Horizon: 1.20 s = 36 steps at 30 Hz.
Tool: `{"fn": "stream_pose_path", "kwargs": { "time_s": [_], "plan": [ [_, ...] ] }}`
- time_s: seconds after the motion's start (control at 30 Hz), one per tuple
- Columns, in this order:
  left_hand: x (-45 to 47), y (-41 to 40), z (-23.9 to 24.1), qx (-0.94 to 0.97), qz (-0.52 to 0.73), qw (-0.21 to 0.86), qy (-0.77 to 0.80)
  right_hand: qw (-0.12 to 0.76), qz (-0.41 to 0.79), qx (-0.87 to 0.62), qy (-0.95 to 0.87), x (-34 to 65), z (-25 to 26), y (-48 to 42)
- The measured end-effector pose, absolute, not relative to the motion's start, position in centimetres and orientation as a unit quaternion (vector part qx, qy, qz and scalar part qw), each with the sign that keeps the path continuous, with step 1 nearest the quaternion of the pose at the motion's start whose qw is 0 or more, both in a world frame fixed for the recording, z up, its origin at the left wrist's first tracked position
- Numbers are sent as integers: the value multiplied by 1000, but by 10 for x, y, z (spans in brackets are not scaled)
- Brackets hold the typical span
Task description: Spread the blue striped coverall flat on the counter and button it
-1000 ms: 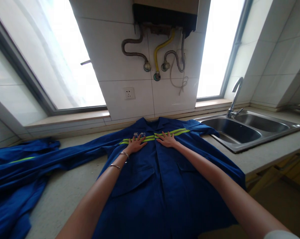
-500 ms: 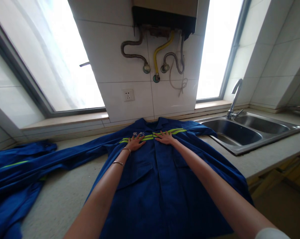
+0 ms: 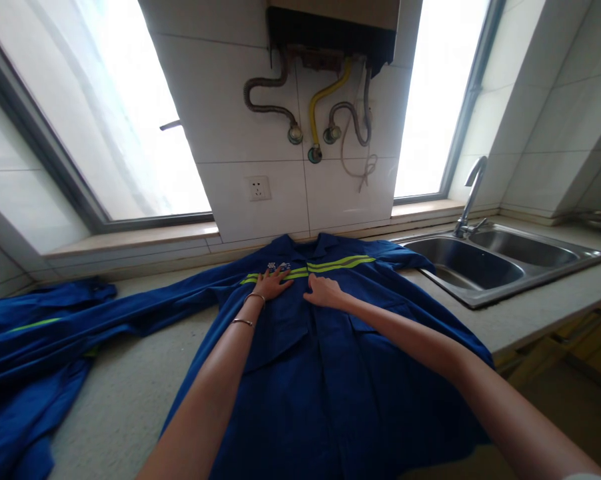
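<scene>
A blue work jacket [image 3: 285,387] with yellow-green reflective chest stripes lies front up on the counter, collar toward the wall. My left hand [image 3: 272,285] rests flat on its chest, fingers spread over the stripe beside a small white print. Just across the front placket, my right hand [image 3: 325,292] is closed, with thumb and bent fingers at the placket's edge below the stripe; the fingertips are partly hidden. One jacket sleeve stretches left and the other lies toward the sink.
More blue clothing [image 3: 25,373] with a reflective stripe lies on the counter [image 3: 125,373] at left. A double steel sink [image 3: 485,297] with a faucet [image 3: 473,193] sits at right. Hoses [image 3: 313,110] and a socket [image 3: 258,188] are on the tiled wall. The jacket's hem reaches the counter's front.
My right hand has gone from lying flat on the stripe to a closed shape slightly lower, at the placket, with its elbow swung outward. My left hand has stayed in place.
</scene>
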<state>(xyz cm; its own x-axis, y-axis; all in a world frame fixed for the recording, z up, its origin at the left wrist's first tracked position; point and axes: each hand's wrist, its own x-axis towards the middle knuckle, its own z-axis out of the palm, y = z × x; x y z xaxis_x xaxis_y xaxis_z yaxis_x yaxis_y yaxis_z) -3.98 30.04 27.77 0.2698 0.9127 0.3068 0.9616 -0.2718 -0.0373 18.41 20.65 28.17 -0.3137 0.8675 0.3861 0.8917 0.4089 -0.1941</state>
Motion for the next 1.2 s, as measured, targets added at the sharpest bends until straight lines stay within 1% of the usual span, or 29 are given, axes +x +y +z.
{"fn": "stream_pose_path", "kwargs": {
  "time_s": [0.1, 0.2, 0.3, 0.37, 0.4, 0.53, 0.6, 0.7, 0.73, 0.83, 1.07, 1.2],
  "plan": [
    [-32, 292, 280, -758, -107, 116, -633, 207, -62, -537, -815, 183, 273, 185],
    [-14, 278, 281, -711, -118, 168, -673, 217, -69, -541, -810, 190, 270, 176],
    [11, 258, 281, -695, -145, 237, -663, 259, -31, -510, -820, 203, 271, 180],
    [26, 244, 283, -708, -169, 234, -645, 303, 42, -475, -825, 211, 270, 189],
    [32, 239, 284, -717, -186, 212, -637, 325, 99, -463, -819, 215, 269, 194],
    [47, 222, 287, -755, -279, 51, -591, 389, 368, -433, -725, 226, 259, 210],
    [49, 217, 286, -761, -303, -35, -573, 413, 449, -410, -678, 230, 254, 213],
    [49, 210, 279, -765, -294, -134, -556, 439, 511, -375, -636, 237, 251, 212],
    [48, 208, 276, -773, -287, -157, -544, 442, 522, -368, -630, 240, 251, 212],
    [45, 205, 267, -796, -294, -180, -497, 431, 532, -369, -629, 251, 256, 210],
    [47, 200, 261, -796, -303, -166, -498, 369, 496, -398, -677, 283, 272, 212],
    [46, 201, 256, -818, -302, -172, -459, 336, 476, -399, -708, 290, 274, 214]
  ]
}}
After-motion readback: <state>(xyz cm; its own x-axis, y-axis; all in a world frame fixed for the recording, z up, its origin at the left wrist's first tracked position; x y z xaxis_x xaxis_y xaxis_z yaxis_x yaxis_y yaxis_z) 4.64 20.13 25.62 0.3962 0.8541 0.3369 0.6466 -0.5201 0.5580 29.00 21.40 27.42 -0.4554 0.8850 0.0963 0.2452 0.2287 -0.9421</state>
